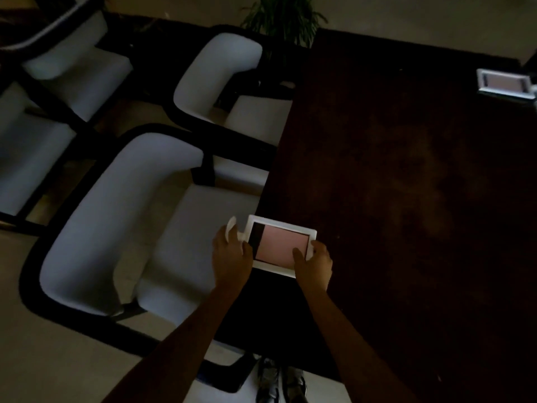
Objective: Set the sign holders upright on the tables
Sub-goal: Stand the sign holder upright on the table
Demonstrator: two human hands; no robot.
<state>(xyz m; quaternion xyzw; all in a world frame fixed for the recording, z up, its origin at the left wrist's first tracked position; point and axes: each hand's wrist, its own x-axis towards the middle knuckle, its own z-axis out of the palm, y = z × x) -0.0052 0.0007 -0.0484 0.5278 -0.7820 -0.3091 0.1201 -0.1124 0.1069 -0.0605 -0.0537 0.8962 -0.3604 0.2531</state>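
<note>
A white-framed sign holder (280,245) with a pink insert and a dark strip lies flat-faced at the near left corner of the dark wooden table (406,184). My left hand (231,257) grips its left edge, where a white base piece (232,225) sticks out past my fingers. My right hand (315,261) holds its right lower corner, thumb resting on the pink face. A second white sign holder (505,84) sits at the table's far right edge, face up.
Two white-cushioned, black-framed armchairs (122,228) (220,82) stand pushed against the table's left side, more chairs (58,68) behind them. A potted plant (286,16) is at the table's far end. My shoes (280,382) show below the table's near edge.
</note>
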